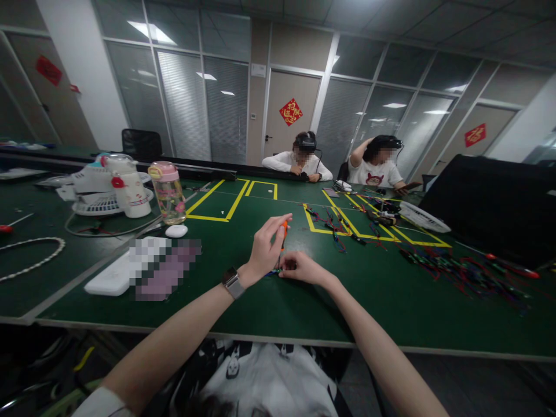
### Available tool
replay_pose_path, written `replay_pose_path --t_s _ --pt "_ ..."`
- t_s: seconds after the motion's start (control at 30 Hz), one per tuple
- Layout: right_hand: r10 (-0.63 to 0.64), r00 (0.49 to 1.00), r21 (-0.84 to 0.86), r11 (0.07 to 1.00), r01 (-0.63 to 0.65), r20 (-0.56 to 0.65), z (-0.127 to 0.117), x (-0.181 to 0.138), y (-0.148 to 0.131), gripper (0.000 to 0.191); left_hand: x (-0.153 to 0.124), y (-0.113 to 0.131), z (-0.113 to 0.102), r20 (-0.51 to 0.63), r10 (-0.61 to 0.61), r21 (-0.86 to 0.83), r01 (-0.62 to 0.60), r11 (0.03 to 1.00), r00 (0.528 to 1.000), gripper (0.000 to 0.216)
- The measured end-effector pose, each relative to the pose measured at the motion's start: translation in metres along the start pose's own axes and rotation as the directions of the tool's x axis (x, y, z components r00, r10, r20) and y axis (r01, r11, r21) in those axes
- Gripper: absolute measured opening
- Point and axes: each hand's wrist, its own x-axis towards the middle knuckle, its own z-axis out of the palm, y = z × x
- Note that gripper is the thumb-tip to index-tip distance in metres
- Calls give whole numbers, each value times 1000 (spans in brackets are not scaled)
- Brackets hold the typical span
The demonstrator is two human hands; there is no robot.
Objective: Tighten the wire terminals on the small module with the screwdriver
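Observation:
My left hand (266, 246), with a watch on its wrist, is closed around an orange-handled screwdriver (284, 229) held upright, tip down. My right hand (299, 267) rests on the green table (369, 301) just to the right, fingers pinched on a small dark part with coloured wires (275, 271) beneath the tool's tip. What exactly the part is, I cannot make out.
Loose red, blue and black wires (460, 269) lie scattered at the right. Two bottles (167, 192), a small fan (98, 191) and a white device (110, 278) stand at the left. Two people sit at the far side. Yellow tape rectangles (217, 202) mark the table.

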Motion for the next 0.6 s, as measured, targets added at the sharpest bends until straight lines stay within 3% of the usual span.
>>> replay_pose_path --t_s 0.33,0.6 --pt "-2 1000 -28 1000 2 -4 0 0 1 10 2 0 0 -74 77 112 -69 991 994 17" --pt "3 1000 -16 1000 -3 -8 1 1 3 11 0 -2 -1 3 6 -50 -5 999 1000 32"
